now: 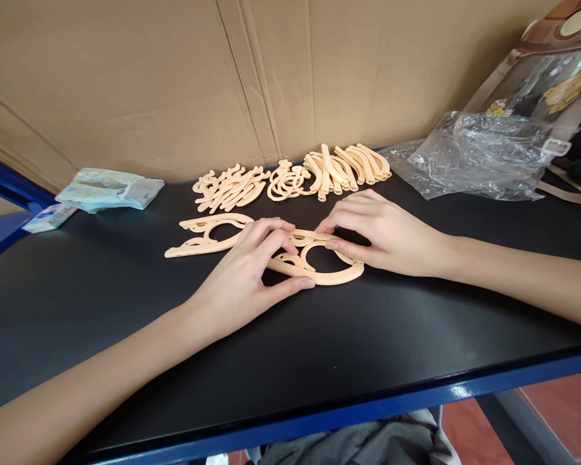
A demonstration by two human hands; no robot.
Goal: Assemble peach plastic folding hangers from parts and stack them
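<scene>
My left hand (252, 274) and my right hand (382, 232) both rest on the black table (126, 323), fingers closed on a flat peach-coloured plastic piece (329, 276) with curved arcs and cut-outs. The left thumb presses its near edge, the fingers curl over its top. The right fingertips pinch its right part from above. A second, similar flat piece (206, 236) lies just left of my left hand, untouched.
Behind the hands lies a row of several more peach plastic parts (290, 177). A pale blue packet (109, 189) sits at the far left, crumpled clear plastic wrap (474, 155) and a printed bag at the far right. A cardboard wall (174, 84) stands behind; the table's blue front edge (416, 403) is near.
</scene>
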